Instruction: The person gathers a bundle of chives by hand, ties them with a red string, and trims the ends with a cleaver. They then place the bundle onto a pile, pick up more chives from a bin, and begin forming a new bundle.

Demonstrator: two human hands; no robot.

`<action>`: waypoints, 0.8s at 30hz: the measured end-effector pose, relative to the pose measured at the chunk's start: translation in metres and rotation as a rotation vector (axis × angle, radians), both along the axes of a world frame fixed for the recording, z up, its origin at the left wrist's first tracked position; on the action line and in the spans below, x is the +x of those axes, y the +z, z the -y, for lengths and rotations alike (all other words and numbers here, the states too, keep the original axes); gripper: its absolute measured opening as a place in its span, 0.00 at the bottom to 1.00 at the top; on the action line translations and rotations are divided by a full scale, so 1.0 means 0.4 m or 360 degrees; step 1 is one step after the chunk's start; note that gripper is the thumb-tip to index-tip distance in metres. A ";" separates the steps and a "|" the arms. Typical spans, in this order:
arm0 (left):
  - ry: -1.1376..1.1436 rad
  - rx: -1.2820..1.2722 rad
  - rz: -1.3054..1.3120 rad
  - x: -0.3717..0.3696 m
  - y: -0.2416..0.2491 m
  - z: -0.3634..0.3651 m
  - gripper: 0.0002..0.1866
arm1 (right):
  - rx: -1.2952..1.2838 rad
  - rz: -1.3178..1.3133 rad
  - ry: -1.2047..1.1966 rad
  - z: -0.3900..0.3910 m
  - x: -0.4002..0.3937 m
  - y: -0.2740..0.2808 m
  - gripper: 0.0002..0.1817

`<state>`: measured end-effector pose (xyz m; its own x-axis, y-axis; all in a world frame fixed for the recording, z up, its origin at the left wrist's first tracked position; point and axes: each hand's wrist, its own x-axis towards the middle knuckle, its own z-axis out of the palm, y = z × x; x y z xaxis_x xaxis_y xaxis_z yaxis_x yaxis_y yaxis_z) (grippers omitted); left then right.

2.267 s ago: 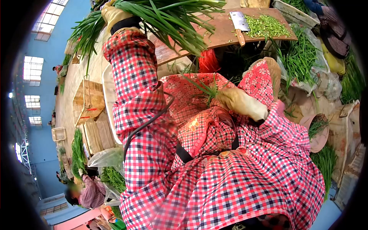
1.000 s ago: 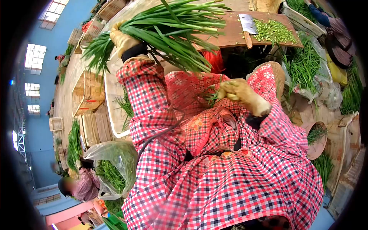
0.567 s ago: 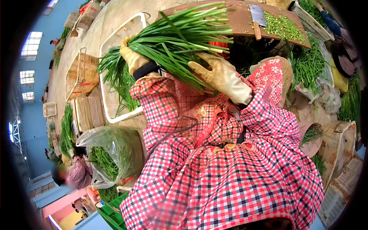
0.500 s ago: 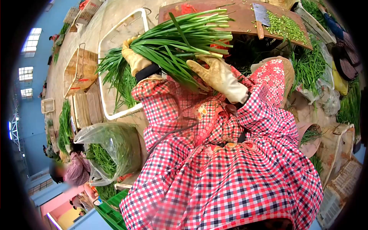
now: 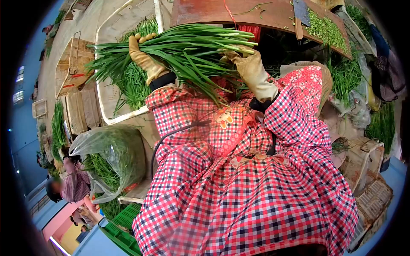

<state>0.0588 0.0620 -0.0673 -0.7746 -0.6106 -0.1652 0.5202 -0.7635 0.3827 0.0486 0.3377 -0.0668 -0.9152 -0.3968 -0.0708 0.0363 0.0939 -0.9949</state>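
A long bundle of green stalks [image 5: 183, 46] lies across both gloved hands above my lap. My left hand [image 5: 143, 54], in a tan glove, is wrapped round the leafy part, with its fingertips showing over the far side. My right hand [image 5: 249, 66], also gloved, closes round the pale cut ends; its fingers are partly behind the stalks. Some leaves hang down towards my checked apron [image 5: 252, 196]. Beneath the leafy end, a white crate [image 5: 102, 91] holds more greens [image 5: 136, 83].
A brown board [image 5: 196, 12] with a cleaver [image 5: 301, 15] and chopped pieces [image 5: 326, 32] stands ahead. Bagged greens [image 5: 106, 164] lie at the left, beside a green crate [image 5: 124, 222]. Another person [image 5: 76, 181] is at far left; dark clothing shows at far right.
My right hand has gone from spread fingers beside the bundle to closed round its cut ends. The bundle's leafy end and my left hand have shifted left, showing more greens in the white crate.
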 end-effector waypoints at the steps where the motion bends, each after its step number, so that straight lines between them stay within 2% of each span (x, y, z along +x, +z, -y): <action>1: 0.0087 -0.0013 0.0122 -0.008 -0.014 0.016 0.15 | 0.0290 0.0102 0.0041 -0.015 0.001 0.020 0.09; 3: 0.0038 0.0084 0.0161 -0.005 -0.055 0.054 0.15 | -0.0062 -0.0013 -0.0012 -0.012 0.012 -0.003 0.10; 5: -0.0089 0.0106 0.0251 0.005 -0.074 0.083 0.14 | -0.0121 0.0096 -0.0040 -0.019 0.007 0.004 0.11; 6: 0.0078 0.0094 0.0356 0.007 -0.077 0.058 0.13 | -0.0152 0.0149 -0.0056 -0.022 0.006 0.010 0.12; 8: 0.0207 0.0171 0.0387 0.009 -0.085 0.052 0.12 | -0.0046 -0.0207 -0.0001 -0.048 -0.010 -0.020 0.14; 10: 0.0249 0.0124 0.0416 0.017 -0.096 0.054 0.09 | -0.0221 -0.0065 -0.0118 -0.082 -0.013 -0.040 0.13; 11: 0.0271 0.0087 0.0433 0.019 -0.099 0.052 0.09 | -0.0078 -0.0248 -0.0047 -0.118 -0.032 -0.056 0.13; 14: 0.0388 0.0047 0.0519 0.020 -0.105 0.045 0.09 | -0.0092 0.0111 -0.0221 -0.225 -0.068 -0.092 0.10; 16: 0.0419 0.0127 0.0580 0.023 -0.084 0.030 0.12 | 0.0692 0.0190 -0.0256 -0.307 -0.112 -0.133 0.12; 17: 0.0388 0.0081 0.0513 0.027 -0.119 0.053 0.11 | 0.1261 0.0116 -0.0175 -0.308 -0.114 -0.087 0.18; 20: 0.0348 0.0002 0.0518 0.035 -0.153 0.074 0.11 | 0.1053 -0.0840 0.0112 -0.277 -0.051 -0.047 0.24; 21: 0.0402 -0.0141 0.0440 0.035 -0.143 0.051 0.11 | 0.0959 -0.0524 0.0297 -0.222 -0.010 0.057 0.29; 22: 0.0460 -0.0278 0.0356 0.035 -0.132 0.027 0.11 | 0.0618 0.0101 0.0448 -0.189 -0.006 0.045 0.33; 23: 0.0454 -0.0237 0.0347 0.034 -0.133 0.027 0.11 | 0.0796 0.0292 0.0510 -0.146 0.005 0.089 0.39; 24: 0.0450 -0.0243 0.0348 0.032 -0.130 0.028 0.11 | 0.0630 0.0568 0.0665 -0.111 0.004 0.040 0.42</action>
